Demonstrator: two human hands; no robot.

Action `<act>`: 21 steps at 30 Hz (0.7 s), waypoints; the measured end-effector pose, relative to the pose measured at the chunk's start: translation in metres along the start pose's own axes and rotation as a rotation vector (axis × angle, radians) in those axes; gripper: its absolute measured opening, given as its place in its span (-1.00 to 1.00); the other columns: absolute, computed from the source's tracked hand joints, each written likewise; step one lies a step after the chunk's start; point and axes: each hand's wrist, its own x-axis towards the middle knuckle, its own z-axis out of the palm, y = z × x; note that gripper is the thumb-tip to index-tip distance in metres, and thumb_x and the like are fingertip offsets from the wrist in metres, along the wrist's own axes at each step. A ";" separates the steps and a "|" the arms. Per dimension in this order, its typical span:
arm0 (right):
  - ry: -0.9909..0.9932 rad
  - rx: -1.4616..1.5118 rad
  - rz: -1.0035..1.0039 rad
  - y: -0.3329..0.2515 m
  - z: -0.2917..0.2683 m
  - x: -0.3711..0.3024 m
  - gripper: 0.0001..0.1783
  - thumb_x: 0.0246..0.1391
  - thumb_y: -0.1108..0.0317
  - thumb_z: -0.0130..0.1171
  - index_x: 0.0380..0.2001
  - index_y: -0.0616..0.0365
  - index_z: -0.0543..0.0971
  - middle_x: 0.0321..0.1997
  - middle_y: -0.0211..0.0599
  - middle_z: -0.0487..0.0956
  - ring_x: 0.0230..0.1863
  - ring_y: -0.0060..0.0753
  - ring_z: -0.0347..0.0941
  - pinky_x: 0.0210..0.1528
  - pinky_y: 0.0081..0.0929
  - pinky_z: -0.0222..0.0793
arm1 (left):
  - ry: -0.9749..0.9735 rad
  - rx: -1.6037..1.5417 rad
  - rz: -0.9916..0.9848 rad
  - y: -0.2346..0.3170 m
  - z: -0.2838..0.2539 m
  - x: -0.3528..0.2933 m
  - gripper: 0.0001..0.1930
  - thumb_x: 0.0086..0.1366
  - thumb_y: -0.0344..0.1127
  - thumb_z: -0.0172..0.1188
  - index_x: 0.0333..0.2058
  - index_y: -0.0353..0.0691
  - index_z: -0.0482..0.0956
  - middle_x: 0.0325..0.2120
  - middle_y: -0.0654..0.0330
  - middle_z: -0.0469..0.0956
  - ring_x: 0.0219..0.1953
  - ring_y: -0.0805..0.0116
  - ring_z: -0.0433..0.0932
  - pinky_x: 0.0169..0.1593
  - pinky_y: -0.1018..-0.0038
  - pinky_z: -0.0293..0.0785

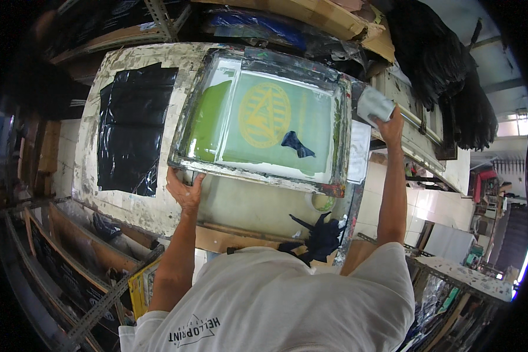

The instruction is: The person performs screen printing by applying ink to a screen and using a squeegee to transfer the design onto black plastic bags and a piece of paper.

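A silk-screen frame (258, 178) lies on the worktable, its green mesh bearing a yellow round emblem. My left hand (185, 189) is closed at the frame's near left corner, thumb and fingers at its edge; a small pale piece shows between them, too small to name. Out past the frame's right side, my right hand (388, 126) grips a grey-white can (376, 105), tilted. On the mesh rests a crumpled dark blue rag (297, 145). The hidden undersides of the fingers of both hands cannot be seen.
Black plastic sheeting (136, 129) covers the table's left part. Close to my body, a dark rag (320, 234) hangs near a white roll (320, 202). A white sheet (358, 152) lies right of the frame. Metal shelving (108, 308) stands at left; dark bundles (434, 64) hang at right.
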 end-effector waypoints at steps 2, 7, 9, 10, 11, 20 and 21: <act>0.112 0.167 0.131 0.015 0.013 0.019 -0.33 -0.33 0.36 0.59 -0.07 0.31 0.53 -0.09 0.02 0.68 -0.08 -0.10 0.64 0.01 -0.26 0.50 | 0.009 -0.058 0.017 -0.001 0.000 0.000 0.05 -0.14 -0.08 0.60 0.29 -0.35 0.24 0.05 -0.09 0.44 0.10 -0.08 0.38 0.21 0.11 0.26; 0.340 0.418 0.218 0.049 0.055 0.052 -0.27 -0.27 0.40 0.55 0.05 0.34 0.51 -0.04 -0.09 0.65 -0.06 -0.18 0.60 0.06 -0.30 0.48 | 0.002 0.022 0.003 -0.007 0.001 0.000 0.07 -0.16 -0.08 0.60 0.30 -0.35 0.23 0.05 -0.08 0.44 0.09 -0.07 0.37 0.19 0.09 0.25; 0.411 0.470 0.237 0.051 0.063 0.056 -0.24 -0.28 0.37 0.58 0.04 0.37 0.49 -0.06 -0.08 0.66 -0.07 -0.12 0.60 0.05 -0.28 0.48 | 0.008 0.021 0.014 -0.009 0.002 0.000 0.08 -0.17 -0.06 0.60 0.30 -0.35 0.23 0.05 -0.07 0.44 0.09 -0.07 0.37 0.19 0.09 0.24; 0.373 0.395 0.193 0.050 0.062 0.056 -0.26 -0.25 0.35 0.56 0.05 0.36 0.50 -0.05 -0.03 0.65 -0.06 -0.09 0.60 0.06 -0.26 0.48 | 0.012 0.024 0.022 -0.009 0.003 0.000 0.09 -0.18 -0.05 0.60 0.30 -0.34 0.23 0.05 -0.07 0.44 0.09 -0.07 0.37 0.20 0.08 0.24; 0.360 0.309 0.184 0.046 0.059 0.053 -0.28 -0.21 0.34 0.53 0.06 0.35 0.50 -0.03 0.01 0.65 -0.05 -0.05 0.61 0.07 -0.24 0.48 | 0.015 0.027 0.031 -0.009 0.003 0.000 0.10 -0.19 -0.03 0.61 0.30 -0.34 0.23 0.05 -0.07 0.44 0.10 -0.07 0.37 0.20 0.08 0.23; -0.534 -0.109 -0.303 -0.084 0.085 -0.099 -0.32 0.27 0.12 0.16 0.41 -0.01 0.29 0.47 -0.04 0.27 0.51 0.07 0.09 0.50 -0.07 -0.02 | 0.014 0.073 0.036 -0.012 0.004 0.000 0.10 -0.16 0.06 0.60 0.29 -0.33 0.24 0.09 -0.03 0.44 0.12 -0.03 0.38 0.23 0.10 0.19; -0.667 -0.215 -0.410 -0.100 0.095 -0.117 -0.31 0.31 0.07 0.11 0.44 -0.05 0.24 0.55 -0.10 0.14 0.57 0.04 -0.05 0.55 0.07 -0.22 | 0.002 0.090 0.026 -0.012 0.005 0.000 0.10 -0.16 0.07 0.60 0.29 -0.33 0.24 0.09 -0.03 0.44 0.11 -0.03 0.38 0.23 0.10 0.19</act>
